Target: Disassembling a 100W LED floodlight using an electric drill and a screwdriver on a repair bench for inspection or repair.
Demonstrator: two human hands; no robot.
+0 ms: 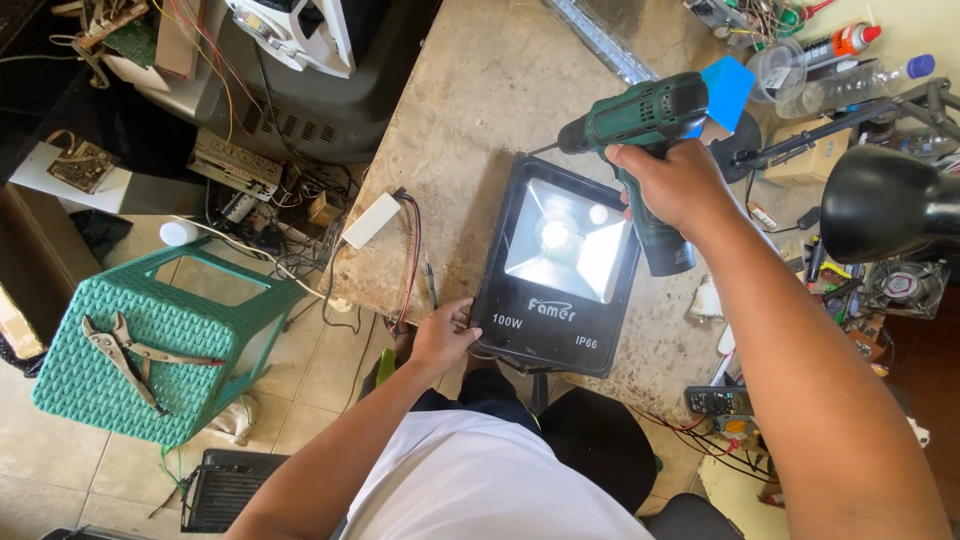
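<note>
Holding the green and black cordless drill (645,130) in our right hand (678,185), we have our fingers wrapped tight around its handle. The thin bit points at the top left corner of the flat black metal floodlight with the glass front (557,265), just above the frame. We cannot tell if the bit touches a screw there, since it is too small to see.

Our left hand (440,338) rests at the bottom left corner of the floodlight, fingers curled on its edge to keep it from sliding. The floodlight lies face up on the worn stone worktop (480,110), close to the near edge.

The glass and frame look closed and in one piece, so we judge the work on the lamp is near its start, with the other corners not yet done.

Left of the floodlight lies a small white box with red and black wires (372,220). Far left of the floodlight, down on the floor, stands a green woven plastic stool (150,340) with metal pliers (125,355) on top. Right of the floodlight sits a black desk lamp (880,205).
</note>
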